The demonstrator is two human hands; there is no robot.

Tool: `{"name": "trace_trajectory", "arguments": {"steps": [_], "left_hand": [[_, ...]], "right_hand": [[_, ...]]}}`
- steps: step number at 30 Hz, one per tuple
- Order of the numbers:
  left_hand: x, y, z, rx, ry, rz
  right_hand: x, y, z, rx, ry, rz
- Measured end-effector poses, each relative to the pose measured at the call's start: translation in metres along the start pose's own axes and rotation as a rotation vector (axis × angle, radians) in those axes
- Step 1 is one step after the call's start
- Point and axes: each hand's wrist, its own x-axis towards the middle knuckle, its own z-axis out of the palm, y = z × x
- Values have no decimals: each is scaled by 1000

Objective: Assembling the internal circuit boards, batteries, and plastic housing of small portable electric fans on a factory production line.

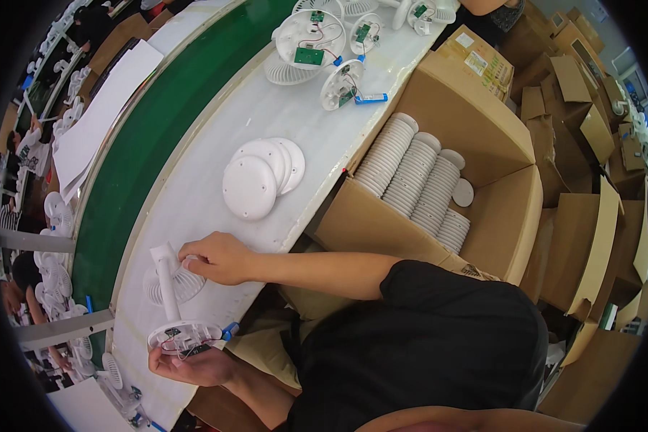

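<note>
A small white desk fan [167, 289] lies tipped at the lower left of the bench, its round base open toward me. Inside the base [183, 335] are thin wires and a circuit board, and a blue battery [230, 331] hangs at its edge. My left hand [193, 366] is closed under the base, fingers around its rim. Up at the caged fan head, my right hand [219, 259] has its thumb and fingers curled at the cage's edge; the fingertips are partly hidden. Farther along lie several white round cover plates [250, 189], overlapping on the bench.
More opened fans [309, 43] with green boards and blue batteries stand at the bench's far end. A green conveyor belt [133, 155] curves along the left. At my right, an open carton [475, 108] holds stacked white discs [417, 173]. Other people work beyond the belt.
</note>
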Motion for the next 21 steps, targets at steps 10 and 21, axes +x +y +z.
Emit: {"name": "trace_trajectory", "arguments": {"steps": [10,21], "left_hand": [[-9,-12,28,-87,-143,14],[-13,-13,34,90,-201,65]], "right_hand": [[13,21,-17,-125,89,-15],[9,29,-19,-146,51,23]]}}
